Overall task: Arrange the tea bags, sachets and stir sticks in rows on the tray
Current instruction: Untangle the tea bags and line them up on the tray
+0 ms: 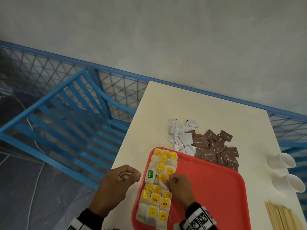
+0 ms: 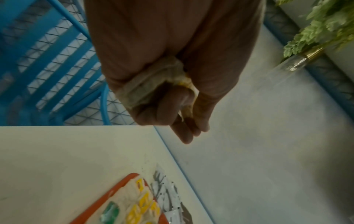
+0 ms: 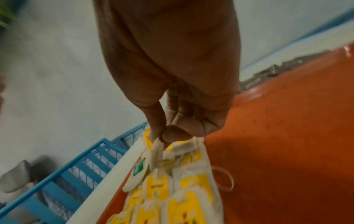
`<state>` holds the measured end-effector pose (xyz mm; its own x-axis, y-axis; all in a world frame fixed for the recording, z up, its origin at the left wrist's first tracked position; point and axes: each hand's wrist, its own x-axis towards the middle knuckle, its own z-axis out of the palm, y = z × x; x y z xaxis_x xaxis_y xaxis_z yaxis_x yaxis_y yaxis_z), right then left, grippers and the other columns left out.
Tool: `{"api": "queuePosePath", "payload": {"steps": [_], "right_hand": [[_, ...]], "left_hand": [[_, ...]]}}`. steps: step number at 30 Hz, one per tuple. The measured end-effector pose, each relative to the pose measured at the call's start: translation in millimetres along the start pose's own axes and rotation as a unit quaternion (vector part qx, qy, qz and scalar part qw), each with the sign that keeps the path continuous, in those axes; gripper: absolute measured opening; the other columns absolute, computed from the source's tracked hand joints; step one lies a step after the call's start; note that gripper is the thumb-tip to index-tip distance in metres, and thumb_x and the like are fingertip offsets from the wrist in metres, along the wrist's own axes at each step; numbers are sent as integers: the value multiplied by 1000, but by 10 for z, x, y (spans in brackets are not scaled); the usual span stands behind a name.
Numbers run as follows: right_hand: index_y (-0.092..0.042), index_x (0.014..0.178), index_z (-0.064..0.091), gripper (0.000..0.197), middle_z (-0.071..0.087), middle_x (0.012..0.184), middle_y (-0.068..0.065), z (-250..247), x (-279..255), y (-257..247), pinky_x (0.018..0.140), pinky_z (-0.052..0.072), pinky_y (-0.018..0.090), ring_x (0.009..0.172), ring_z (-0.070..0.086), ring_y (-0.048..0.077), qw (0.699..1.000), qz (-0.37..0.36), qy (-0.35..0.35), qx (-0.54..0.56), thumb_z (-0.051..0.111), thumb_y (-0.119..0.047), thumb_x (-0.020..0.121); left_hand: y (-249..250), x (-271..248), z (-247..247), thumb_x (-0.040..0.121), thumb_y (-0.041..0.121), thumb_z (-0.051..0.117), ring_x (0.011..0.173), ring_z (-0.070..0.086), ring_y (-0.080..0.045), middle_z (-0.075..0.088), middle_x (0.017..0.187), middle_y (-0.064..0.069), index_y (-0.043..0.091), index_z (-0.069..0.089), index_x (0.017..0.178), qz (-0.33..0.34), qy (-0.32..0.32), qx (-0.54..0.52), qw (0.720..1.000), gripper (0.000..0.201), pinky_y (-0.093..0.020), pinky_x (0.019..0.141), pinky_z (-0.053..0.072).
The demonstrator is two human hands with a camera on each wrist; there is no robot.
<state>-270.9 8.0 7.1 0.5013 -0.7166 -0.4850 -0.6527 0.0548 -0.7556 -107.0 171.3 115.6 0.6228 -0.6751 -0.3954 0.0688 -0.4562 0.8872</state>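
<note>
Both hands' fingers pinch tea bags (image 1: 155, 186) over the tray (image 1: 207, 188), sachets (image 1: 204, 143) just beyond.

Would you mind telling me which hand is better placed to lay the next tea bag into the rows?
Right hand: it pinches a tea bag directly over the tray; the left hand holds its tea bags off-tray.

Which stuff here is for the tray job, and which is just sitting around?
For the job: red tray, tea bags, white sachets, brown sachets, stir sticks.

Just sitting around: paper cups, blue chair, plant.
</note>
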Motion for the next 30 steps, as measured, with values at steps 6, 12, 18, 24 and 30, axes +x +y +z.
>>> {"api": "queuePosePath", "payload": {"steps": [6, 12, 18, 24, 30], "right_hand": [[-11, 65, 61, 23, 66, 61, 2, 290, 139, 4, 57, 51, 32, 54, 58, 11, 997, 57, 46, 13, 75, -19, 81], [-20, 80, 45, 29, 60, 78, -3, 353, 82, -44, 56, 42, 29, 68, 56, 14, 991, 55, 110, -60, 72, -30, 80], [-26, 78, 37, 35, 55, 77, -4, 267, 65, -189, 61, 49, 37, 66, 51, 14, 987, -9, 80, -140, 72, -28, 83], [-21, 78, 59, 18, 51, 61, -8, -130, -305, -864, 54, 39, 16, 55, 46, 4, 983, -181, 30, -2, 74, -27, 86], [-9, 91, 72, 23, 64, 62, -9, -356, -629, -1233, 53, 44, 18, 52, 56, 4, 977, -161, -123, 63, 72, -32, 88]], "left_hand": [[-136, 30, -96, 91, 26, 68, 44, 43, -4, 74, 86, -2, 30, 73, 71, -51, -14, 6, 999, 21, -21, 42, 30], [-119, 61, -115, 92, 35, 65, 49, 38, -11, 74, 87, -3, 28, 73, 75, -77, -24, -53, 995, 20, -26, 47, 32], [-28, 58, -76, 91, 65, 36, 45, 36, -13, 69, 88, -17, 17, 75, 94, -130, -55, -250, 958, 62, -20, 44, 28], [53, 117, 76, 91, 67, 29, 37, 36, -10, 63, 78, -16, 8, 70, 115, -136, -119, -396, 900, 76, -15, 35, 29], [223, 6, 401, 93, 67, 28, 39, 35, -11, 62, 73, -12, 30, 66, 126, -95, -169, -313, 930, 62, -17, 41, 30]]}}
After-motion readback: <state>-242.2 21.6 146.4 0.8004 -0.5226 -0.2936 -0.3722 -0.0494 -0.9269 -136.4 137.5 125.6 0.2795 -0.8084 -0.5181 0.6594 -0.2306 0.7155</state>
